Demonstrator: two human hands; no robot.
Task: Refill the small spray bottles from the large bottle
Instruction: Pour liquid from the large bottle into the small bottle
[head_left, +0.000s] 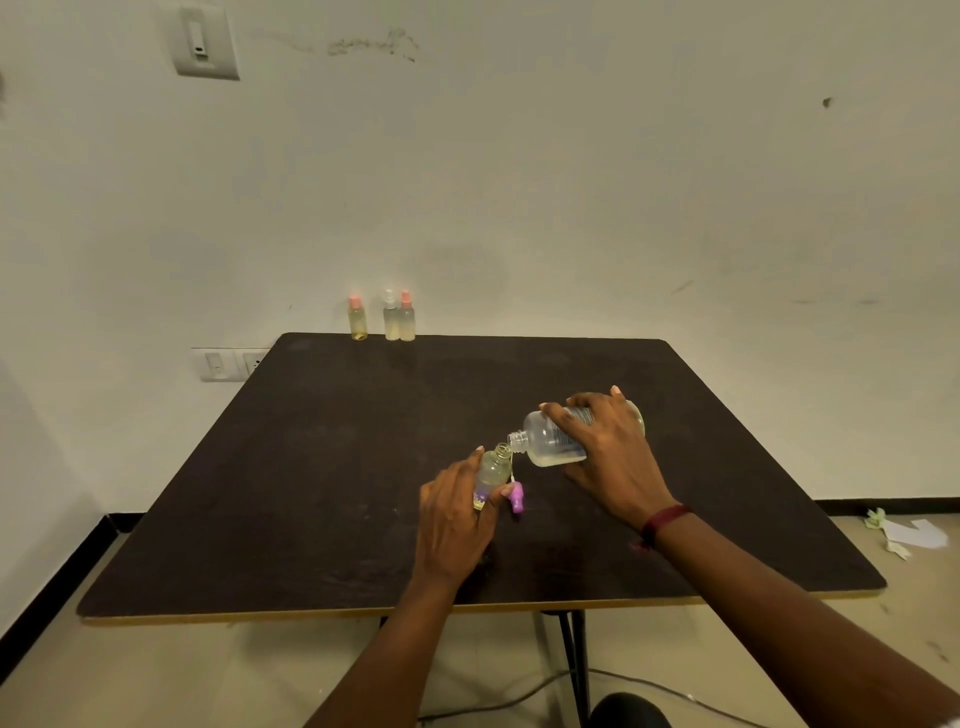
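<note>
As right hand tilts large bottle, left hand grips small bottle.

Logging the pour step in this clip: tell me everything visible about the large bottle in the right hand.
The large bottle is clear plastic, round, with a threaded neck and no cap. It lies tipped nearly level above the table, neck pointing at the open mouth of the small bottle. Pale yellowish liquid pools along its lower side. The right hand holds it from above, covering part of a printed label.
</note>
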